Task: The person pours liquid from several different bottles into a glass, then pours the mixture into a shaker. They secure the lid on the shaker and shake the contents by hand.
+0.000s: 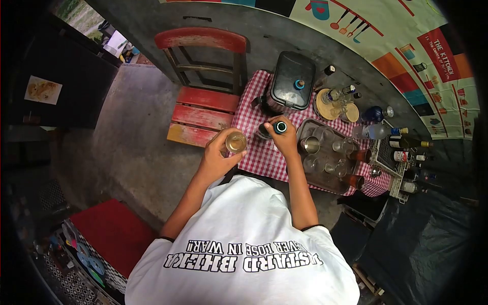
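Head view: left hand (212, 158), near centre, fingers clamped around a glass (236, 143) with pale liquid inside. At the glass's two o'clock, right hand (286, 136) has its fingers clamped around a dark bottle (280, 127), mouth toward camera; its body is largely hidden, no label visible. Both above or beside the checked counter (264, 165); contact unclear. Banner (437, 53), two o'clock: "THE KITCHEN". Shirt (244, 213), six o'clock, inverted: "BHEKA", "LOSE IN WAR!!"; line starts hard to read.

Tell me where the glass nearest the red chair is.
In the head view, the glass is just left of centre, in the left hand, left of the right hand.
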Demonstrator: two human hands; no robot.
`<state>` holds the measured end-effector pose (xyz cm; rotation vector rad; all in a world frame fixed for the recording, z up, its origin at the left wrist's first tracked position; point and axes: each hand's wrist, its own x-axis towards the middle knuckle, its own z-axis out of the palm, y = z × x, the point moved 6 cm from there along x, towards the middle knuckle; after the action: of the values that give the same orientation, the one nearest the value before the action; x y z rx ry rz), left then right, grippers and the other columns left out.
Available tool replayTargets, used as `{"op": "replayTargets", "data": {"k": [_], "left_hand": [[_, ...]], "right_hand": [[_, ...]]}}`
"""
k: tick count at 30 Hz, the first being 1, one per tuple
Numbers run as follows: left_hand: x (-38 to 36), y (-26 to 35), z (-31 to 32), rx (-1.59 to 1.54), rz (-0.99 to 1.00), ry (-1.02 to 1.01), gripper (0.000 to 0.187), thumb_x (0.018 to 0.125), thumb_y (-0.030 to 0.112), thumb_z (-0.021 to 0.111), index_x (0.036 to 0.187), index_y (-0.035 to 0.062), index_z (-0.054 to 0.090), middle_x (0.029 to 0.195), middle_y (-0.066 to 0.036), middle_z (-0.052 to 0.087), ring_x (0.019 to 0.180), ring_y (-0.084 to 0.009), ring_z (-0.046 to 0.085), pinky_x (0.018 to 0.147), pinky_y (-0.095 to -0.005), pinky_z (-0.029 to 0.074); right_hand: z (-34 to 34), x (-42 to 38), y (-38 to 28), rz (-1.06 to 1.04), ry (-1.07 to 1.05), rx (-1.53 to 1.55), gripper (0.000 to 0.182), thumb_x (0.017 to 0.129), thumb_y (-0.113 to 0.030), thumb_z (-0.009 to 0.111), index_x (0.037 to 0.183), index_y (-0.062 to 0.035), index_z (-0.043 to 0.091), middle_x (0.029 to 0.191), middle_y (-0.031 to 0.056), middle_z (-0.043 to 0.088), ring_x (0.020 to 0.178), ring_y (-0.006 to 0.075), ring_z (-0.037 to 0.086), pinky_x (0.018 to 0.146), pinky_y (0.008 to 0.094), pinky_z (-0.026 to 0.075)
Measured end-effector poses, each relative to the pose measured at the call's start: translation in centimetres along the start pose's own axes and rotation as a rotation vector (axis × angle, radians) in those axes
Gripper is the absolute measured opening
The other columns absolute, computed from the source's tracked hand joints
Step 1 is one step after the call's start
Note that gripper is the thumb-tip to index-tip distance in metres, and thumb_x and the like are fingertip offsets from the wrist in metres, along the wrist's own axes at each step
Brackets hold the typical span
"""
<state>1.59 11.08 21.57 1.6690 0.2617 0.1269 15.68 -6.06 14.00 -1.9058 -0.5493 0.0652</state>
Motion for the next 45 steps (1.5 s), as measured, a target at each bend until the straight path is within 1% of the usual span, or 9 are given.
{"op": "replayTargets", "data": {"k": [6, 8, 10, 12, 14, 19, 24, 29, 45], "left_hand": [[0.4, -0.7, 0.2, 0.008, -0.017, -0.014, 0.047, 0.078, -0.003, 0.074, 0.121, 0.0007, 0.056, 0.116, -0.007, 0.061, 0.108, -0.0131, 0.059, 0.095, -0.0292, 0.048], [0.5, -0.9, 0.6, -0.02, -0.026, -0.041, 0.046, 0.078, -0.003, 0.074, 0.121, 0.0007, 0.056, 0.116, -0.007, 0.061, 0.109, -0.0131, 0.059, 0.096, -0.0291, 0.048], [0.9, -1.0, 0.7, -0.003, 0.026, -0.014, 0.049, 0.077, -0.001, 0.075, 0.122, -0.0009, 0.056, 0.111, -0.009, 0.063, 0.102, -0.0154, 0.063, 0.084, -0.0308, 0.054], [1.0, -1.4, 1.2, -0.026, 0.01, -0.06, 0.048, 0.078, -0.002, 0.075, 0.121, -0.0006, 0.056, 0.111, -0.009, 0.063, 0.101, -0.0147, 0.063, 0.086, -0.0304, 0.053], [1.2, -2.0, 1.6, -0.041, -0.001, -0.046, 0.047, 0.078, -0.002, 0.075, 0.121, 0.0001, 0.056, 0.11, -0.008, 0.063, 0.101, -0.0141, 0.063, 0.087, -0.0299, 0.052], [1.4, -1.1, 4.5, -0.053, -0.046, -0.131, 0.049, 0.078, -0.004, 0.074, 0.123, 0.0002, 0.054, 0.11, -0.008, 0.063, 0.102, -0.0133, 0.061, 0.09, -0.0289, 0.05], [1.2, -0.9, 9.1, -0.04, -0.002, -0.195, 0.048, 0.078, -0.003, 0.074, 0.122, 0.0008, 0.054, 0.113, -0.008, 0.063, 0.105, -0.014, 0.062, 0.092, -0.0289, 0.05], [0.8, -1.1, 15.5, -0.034, -0.03, -0.252, 0.049, 0.078, -0.001, 0.075, 0.123, 0.0025, 0.054, 0.114, -0.007, 0.062, 0.106, -0.0152, 0.062, 0.094, -0.0315, 0.05], [3.6, -9.3, 26.2, 0.197, -0.1, -0.143, 0.054, 0.077, 0.005, 0.077, 0.117, 0.0044, 0.042, 0.108, -0.012, 0.063, 0.1, -0.0179, 0.064, 0.085, -0.0329, 0.053]], "right_hand": [[-0.2, -1.1, 2.7, 0.123, 0.094, 0.137, 0.026, 0.079, -0.022, 0.08, 0.084, -0.0017, 0.065, 0.089, 0.0108, 0.068, 0.086, 0.0247, 0.065, 0.079, 0.0356, 0.049], [-0.4, -1.0, 2.4, 0.137, -0.01, 0.031, 0.03, 0.079, -0.025, 0.08, 0.092, -0.0017, 0.067, 0.093, 0.0107, 0.069, 0.089, 0.0254, 0.066, 0.081, 0.0364, 0.05], [-1.0, -1.0, 2.0, 0.194, -0.028, -0.001, 0.041, 0.078, -0.031, 0.081, 0.104, -0.0027, 0.066, 0.097, 0.0124, 0.069, 0.096, 0.0287, 0.066, 0.084, 0.0376, 0.051], [-1.1, -0.8, 1.8, 0.151, -0.128, -0.097, 0.052, 0.077, -0.03, 0.082, 0.116, -0.0025, 0.061, 0.108, 0.0131, 0.068, 0.1, 0.0266, 0.066, 0.088, 0.0358, 0.051], [-1.6, -1.0, 2.0, 0.18, -0.216, -0.134, 0.074, 0.074, -0.042, 0.08, 0.129, -0.0024, 0.05, 0.127, 0.0189, 0.057, 0.114, 0.0361, 0.059, 0.094, 0.0419, 0.048], [-4.8, -3.4, 0.7, 0.142, -0.191, -0.295, 0.074, 0.081, -0.033, 0.073, 0.137, 0.0009, 0.04, 0.134, 0.0227, 0.05, 0.119, 0.0394, 0.054, 0.099, 0.0446, 0.044], [-9.3, -9.9, 2.3, 0.31, -0.315, -0.268, 0.061, 0.087, -0.029, 0.065, 0.134, 0.0029, 0.044, 0.13, 0.0254, 0.053, 0.116, 0.0394, 0.056, 0.096, 0.0428, 0.046], [-14.5, -19.2, 7.4, 0.603, -0.394, -0.156, 0.049, 0.087, -0.031, 0.068, 0.119, 0.0043, 0.056, 0.108, 0.0228, 0.065, 0.105, 0.035, 0.063, 0.09, 0.041, 0.049], [-20.2, -37.6, 29.5, 0.835, -0.639, -0.198, 0.049, 0.084, -0.037, 0.069, 0.11, 0.0033, 0.063, 0.105, 0.0223, 0.068, 0.098, 0.0328, 0.066, 0.086, 0.0399, 0.051]]}}
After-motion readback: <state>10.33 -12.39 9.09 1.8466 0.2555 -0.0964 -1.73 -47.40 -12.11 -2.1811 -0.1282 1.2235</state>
